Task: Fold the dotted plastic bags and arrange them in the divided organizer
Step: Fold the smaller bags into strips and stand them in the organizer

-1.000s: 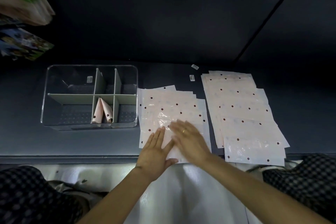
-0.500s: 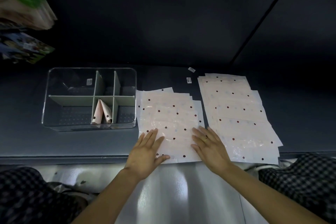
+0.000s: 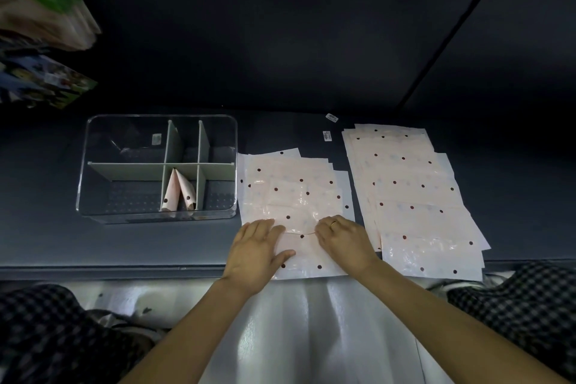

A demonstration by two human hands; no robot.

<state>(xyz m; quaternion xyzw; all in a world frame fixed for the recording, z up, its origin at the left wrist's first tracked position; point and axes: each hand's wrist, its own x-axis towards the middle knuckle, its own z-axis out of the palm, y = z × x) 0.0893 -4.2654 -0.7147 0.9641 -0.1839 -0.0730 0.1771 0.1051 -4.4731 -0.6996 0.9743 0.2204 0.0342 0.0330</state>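
- Organizer (image 3: 93, 165) at 9 o'clock: two folded bags (image 3: 178, 192) stand in its near middle compartment, tips toward 12.
- Left hand (image 3: 254, 251), fingers straight, presses the top bag (image 3: 299, 196) of the middle pile; long axis runs 12 to 6.
- Right hand (image 3: 346, 240) seems to pinch its near fold.
- The film looks light, limp and slick; take its edges.
- Second stack (image 3: 414, 196) at 3 o'clock.
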